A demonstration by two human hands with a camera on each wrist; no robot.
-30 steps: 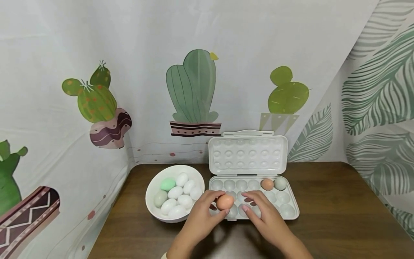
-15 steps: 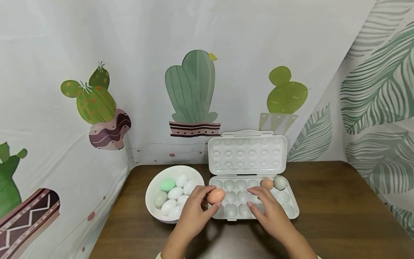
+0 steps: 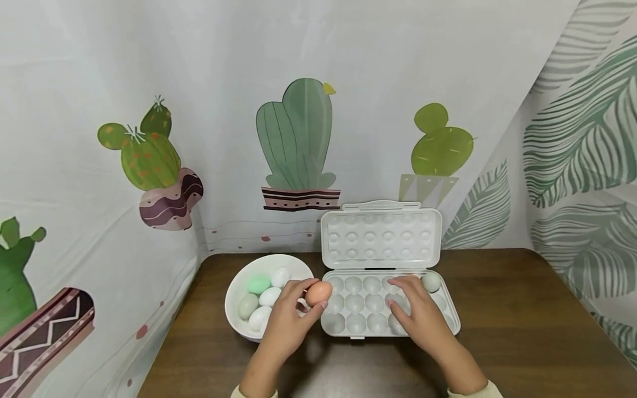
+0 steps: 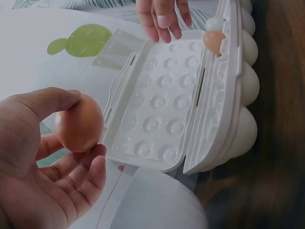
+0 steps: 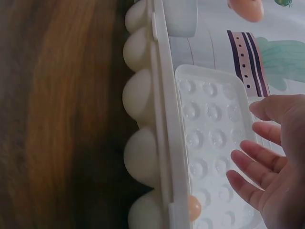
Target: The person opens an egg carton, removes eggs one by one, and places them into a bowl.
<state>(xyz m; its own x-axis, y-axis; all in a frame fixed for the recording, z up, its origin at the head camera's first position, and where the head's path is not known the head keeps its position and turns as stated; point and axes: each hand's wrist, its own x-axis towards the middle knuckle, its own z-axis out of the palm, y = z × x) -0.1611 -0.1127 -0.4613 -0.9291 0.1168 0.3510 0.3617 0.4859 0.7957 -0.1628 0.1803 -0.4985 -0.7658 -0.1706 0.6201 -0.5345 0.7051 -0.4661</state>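
Observation:
A brown egg (image 3: 319, 293) is pinched between the thumb and fingers of my left hand (image 3: 286, 320), between the bowl and the left end of the carton. My right hand (image 3: 420, 309) hovers over the right part of the open egg carton (image 3: 343, 335), fingers spread and holding nothing. In the carton's back right corner sits a grey-green egg (image 3: 431, 282). Beside it is another brown egg (image 4: 213, 42), mostly hidden behind my right hand in the head view. The visible cups left of my right hand are bare.
Left of the carton stands a white bowl (image 3: 234, 318) of several white eggs (image 3: 270, 297), a mint-green egg (image 3: 259, 284) and a pale green egg (image 3: 247, 305). The carton's lid (image 3: 380, 260) stands raised at the back of the wooden table (image 3: 507, 331), near a cactus-print cloth (image 3: 368, 138).
My left hand has carried the brown egg leftward and slightly back, from over the carton towards the bowl. My right hand has shifted right and now covers most of the other brown egg.

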